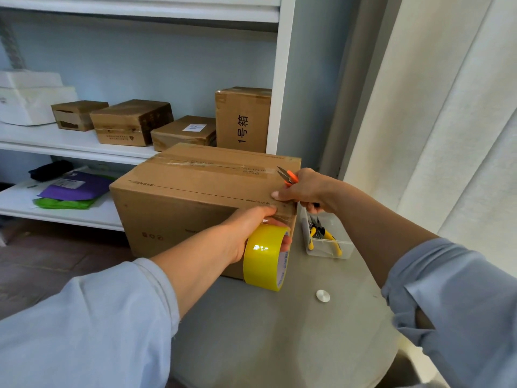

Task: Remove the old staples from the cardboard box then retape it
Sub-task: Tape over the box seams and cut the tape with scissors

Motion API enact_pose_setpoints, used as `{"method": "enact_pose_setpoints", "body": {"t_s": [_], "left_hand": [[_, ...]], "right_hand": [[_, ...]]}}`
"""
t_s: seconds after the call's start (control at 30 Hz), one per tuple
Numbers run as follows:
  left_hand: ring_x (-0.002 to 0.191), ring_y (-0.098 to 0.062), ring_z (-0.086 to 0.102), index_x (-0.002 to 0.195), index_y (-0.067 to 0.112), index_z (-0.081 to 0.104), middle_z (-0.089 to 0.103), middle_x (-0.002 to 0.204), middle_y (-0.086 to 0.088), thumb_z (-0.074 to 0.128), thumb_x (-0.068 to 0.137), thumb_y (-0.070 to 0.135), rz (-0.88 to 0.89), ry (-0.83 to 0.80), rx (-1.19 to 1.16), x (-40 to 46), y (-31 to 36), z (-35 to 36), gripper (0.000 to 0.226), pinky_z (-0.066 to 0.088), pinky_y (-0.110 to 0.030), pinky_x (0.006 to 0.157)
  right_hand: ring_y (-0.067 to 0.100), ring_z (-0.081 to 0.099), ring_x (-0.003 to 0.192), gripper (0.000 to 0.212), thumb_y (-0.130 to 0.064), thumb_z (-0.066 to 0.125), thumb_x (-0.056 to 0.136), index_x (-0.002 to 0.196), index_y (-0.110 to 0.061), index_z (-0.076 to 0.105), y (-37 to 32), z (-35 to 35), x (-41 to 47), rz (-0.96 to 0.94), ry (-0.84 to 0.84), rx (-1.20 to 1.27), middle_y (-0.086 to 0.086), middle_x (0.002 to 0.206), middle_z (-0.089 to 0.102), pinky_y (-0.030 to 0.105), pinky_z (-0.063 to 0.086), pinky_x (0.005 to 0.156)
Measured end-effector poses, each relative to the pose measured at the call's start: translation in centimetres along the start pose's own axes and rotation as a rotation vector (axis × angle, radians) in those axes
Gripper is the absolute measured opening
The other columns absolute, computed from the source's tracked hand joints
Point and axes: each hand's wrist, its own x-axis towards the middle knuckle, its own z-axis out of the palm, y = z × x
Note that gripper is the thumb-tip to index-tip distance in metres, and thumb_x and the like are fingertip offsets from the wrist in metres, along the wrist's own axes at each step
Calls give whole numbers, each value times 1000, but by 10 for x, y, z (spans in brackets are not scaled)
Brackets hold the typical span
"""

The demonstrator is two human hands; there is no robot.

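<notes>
On the round grey table [279,331], nearest the viewer, a small silver disc [323,295] lies just short of the box [195,197]. Against the box's near face, the left hand [249,231] grips a yellow tape roll [264,257], fingers curled through its core. At the box's top right edge, the right hand [303,189] presses a fingertip down while holding orange snips [288,176]. Right of the box sits a clear tray [333,247] with pliers. Beyond the box, shelves [70,147] carry smaller cartons.

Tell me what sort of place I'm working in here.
Likely a small parcel-packing or storage room: white shelves hold several taped cartons, mailer bags lie on the lower shelf, and a tool tray sits on the grey table.
</notes>
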Motion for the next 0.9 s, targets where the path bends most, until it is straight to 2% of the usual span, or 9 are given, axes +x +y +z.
{"method": "enact_pose_setpoints", "body": {"t_s": [0.1,0.23,0.37,0.43,0.53,0.63,0.7,0.77,0.9], "left_hand": [[41,-21,63,88,-5,65,66,55,-16,49,97,30,4,-1,7,0,-1,0,40,53,-26,41],[42,-21,64,88,-5,65,66,56,-17,50,97,30,10,9,7,1,-2,-1,39,53,-26,41],[43,-21,64,87,-4,65,66,56,-17,49,97,31,10,9,7,0,-3,0,39,53,-26,41],[41,-21,63,85,-4,64,65,54,-16,50,97,30,9,12,6,-2,-2,1,40,52,-26,39],[40,-22,63,82,-4,64,65,53,-16,49,97,30,8,11,2,-3,-2,2,40,52,-26,38],[40,-21,63,81,-4,64,65,53,-16,49,97,30,10,14,6,-3,-2,1,40,53,-26,38],[41,-21,63,82,-4,64,65,54,-16,49,97,30,16,17,13,-3,-2,1,40,53,-26,39],[42,-21,64,82,-3,65,66,55,-16,49,97,31,18,17,24,-3,-1,0,40,54,-26,41],[43,-20,64,84,-3,65,67,57,-15,49,97,31,8,7,32,-4,-1,0,40,54,-26,42]], "right_hand": [[9,37,52,24,-35,66,88,89,-12,59,4,-13,-7,17,-58,93,1,69,54,19,33,47],[8,36,50,38,-48,65,83,94,-11,60,10,-23,-16,17,-46,81,2,78,64,19,34,47],[8,37,49,29,-33,74,80,86,-8,61,19,-17,-20,53,-71,82,0,67,59,20,33,47],[8,35,50,24,-25,75,80,87,-8,60,26,-14,-19,90,-96,176,0,63,56,20,30,47],[5,32,44,11,-15,69,86,86,-11,59,34,-12,-17,124,-151,354,-1,57,55,14,30,38],[5,30,41,6,-7,60,92,88,-12,58,37,-15,-17,132,-139,405,4,67,58,14,29,35],[6,30,44,8,-4,61,91,91,-12,58,40,-16,-19,152,-122,320,7,75,62,15,29,35],[6,30,45,5,-12,62,91,91,-10,58,42,-13,-21,170,-100,277,6,80,68,15,30,36],[7,22,47,37,-46,60,87,100,-11,58,42,-6,-18,175,5,381,6,85,66,18,23,44]]}}
